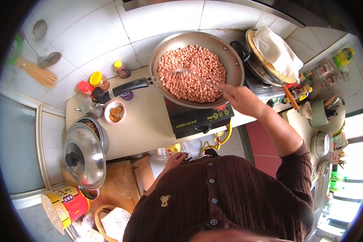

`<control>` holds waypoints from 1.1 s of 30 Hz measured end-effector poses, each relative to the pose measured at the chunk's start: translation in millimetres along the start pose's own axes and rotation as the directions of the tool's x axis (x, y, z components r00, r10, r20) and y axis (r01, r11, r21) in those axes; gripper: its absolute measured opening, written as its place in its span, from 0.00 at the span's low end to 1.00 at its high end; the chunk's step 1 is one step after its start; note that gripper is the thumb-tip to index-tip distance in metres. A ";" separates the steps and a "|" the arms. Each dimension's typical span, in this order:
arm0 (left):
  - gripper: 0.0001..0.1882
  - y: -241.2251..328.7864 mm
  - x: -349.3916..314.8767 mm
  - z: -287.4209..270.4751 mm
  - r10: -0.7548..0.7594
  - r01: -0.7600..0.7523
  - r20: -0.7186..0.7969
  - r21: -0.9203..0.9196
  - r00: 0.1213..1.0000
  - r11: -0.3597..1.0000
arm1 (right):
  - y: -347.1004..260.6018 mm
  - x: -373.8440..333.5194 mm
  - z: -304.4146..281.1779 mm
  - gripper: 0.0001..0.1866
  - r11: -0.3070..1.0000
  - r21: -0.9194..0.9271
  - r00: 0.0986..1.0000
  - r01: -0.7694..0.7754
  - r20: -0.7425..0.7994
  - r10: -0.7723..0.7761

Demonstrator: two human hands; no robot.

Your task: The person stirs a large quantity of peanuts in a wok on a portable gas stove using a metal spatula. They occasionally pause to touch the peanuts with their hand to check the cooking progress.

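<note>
My right hand (pixel 243 99) is closed round the handle of a metal spatula (pixel 201 80), whose blurred head sits among the peanuts. Reddish-skinned peanuts (pixel 193 90) cover the bottom of a wide frying pan (pixel 234 60) with a black handle pointing left. Under the pan is a black cooktop (pixel 185 125). Down in front of the counter, close to my body, my left hand (pixel 176 160) has its fingers curled in; a small dark shape shows beside them, and what they hold, if anything, cannot be made out. The left hand is apart from the pan.
Left on the counter (pixel 137 133) stand a white bowl (pixel 115 112) of brown pieces, a pot under a tilted steel lid (pixel 84 161), and lidded jars (pixel 99 80). At the right, a cloth-covered basket (pixel 276 52) rests on another pan. A yellow hose (pixel 226 139) hangs below the cooktop.
</note>
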State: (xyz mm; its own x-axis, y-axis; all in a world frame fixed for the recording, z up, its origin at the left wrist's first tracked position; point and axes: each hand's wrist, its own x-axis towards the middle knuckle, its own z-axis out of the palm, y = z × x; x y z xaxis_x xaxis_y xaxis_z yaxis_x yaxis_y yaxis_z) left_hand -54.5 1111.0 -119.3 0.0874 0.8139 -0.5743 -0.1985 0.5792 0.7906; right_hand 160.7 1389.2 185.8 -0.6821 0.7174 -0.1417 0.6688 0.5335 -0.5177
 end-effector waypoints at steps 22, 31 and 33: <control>0.16 1.5 9.1 -0.3 0.023 -0.025 0.035 0.054 0.999 0.998 | 47.9 -25.6 -13.5 0.21 0.998 -0.008 0.972 -0.057 -0.228 0.053; 0.16 13.5 5.9 1.0 -0.014 0.013 0.005 0.085 1.000 0.996 | -32.4 -61.4 -14.2 0.22 0.980 0.196 0.992 -0.027 0.124 0.003; 0.16 15.1 6.2 1.0 -0.009 0.008 0.002 0.093 1.000 0.996 | -38.5 -72.2 -21.1 0.23 0.970 0.214 0.981 -0.118 0.178 0.080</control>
State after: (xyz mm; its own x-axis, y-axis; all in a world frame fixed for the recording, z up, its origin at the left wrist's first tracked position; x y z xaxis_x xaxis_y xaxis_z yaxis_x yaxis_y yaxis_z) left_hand -55.9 1124.9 -110.7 0.0913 0.8089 -0.5808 -0.1057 0.5878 0.8021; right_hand 190.4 1326.3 233.7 -0.6682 0.6667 -0.3302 0.6654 0.3370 -0.6661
